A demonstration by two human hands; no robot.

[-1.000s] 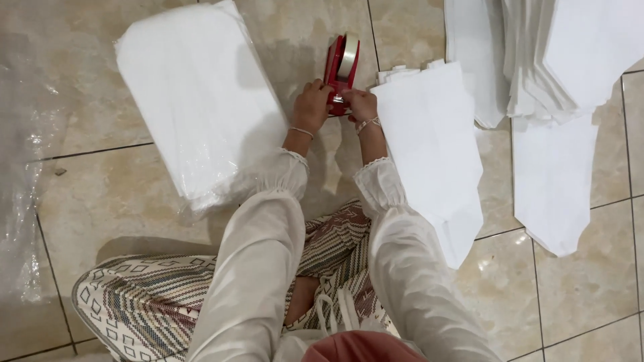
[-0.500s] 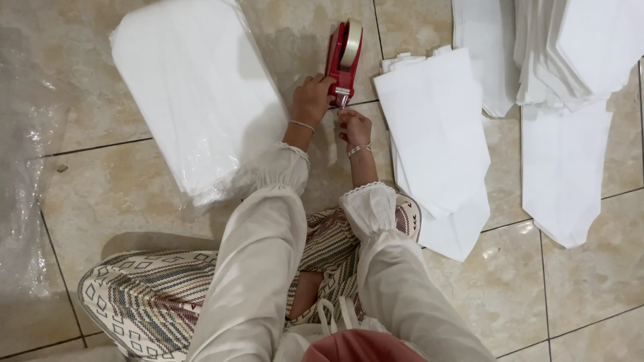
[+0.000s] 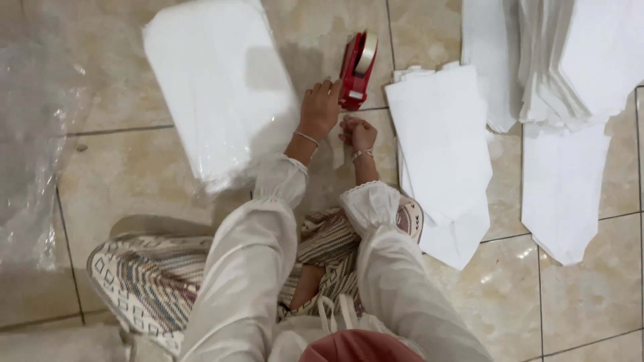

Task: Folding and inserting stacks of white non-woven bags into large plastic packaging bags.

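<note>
Resting on a tiled floor (image 3: 121, 167), a red tape dispenser (image 3: 355, 70) stands on its edge with a roll of pale tape in its upper end. The left hand (image 3: 320, 110) lies against the dispenser's lower left side, fingers curled at its base, touching it; whether that grip is clamped on the dispenser or only laid against it cannot be told. The right hand (image 3: 359, 134) sits just below the dispenser, fingertips drawn together as if pinching something small and pale; what it pinches is too small to make out. Both wrists wear thin bracelets, and both arms are in white gathered sleeves.

Left of the hands lies a thick stack of white sheets (image 3: 218, 94) sealed inside a clear plastic wrapper, the 1 container in view; its near corner touches the left sleeve. Right of the hands lies a loose pile of white paper bags (image 3: 443, 147), flat, its lower end reaching toward the person's knee. Further right, more white bags (image 3: 563, 194) lie spread on the floor, with a fanned heap (image 3: 583, 60) above them. Crumpled clear plastic film (image 3: 33, 167) lies at the far left. The person sits cross-legged in patterned trousers (image 3: 154, 281).
</note>
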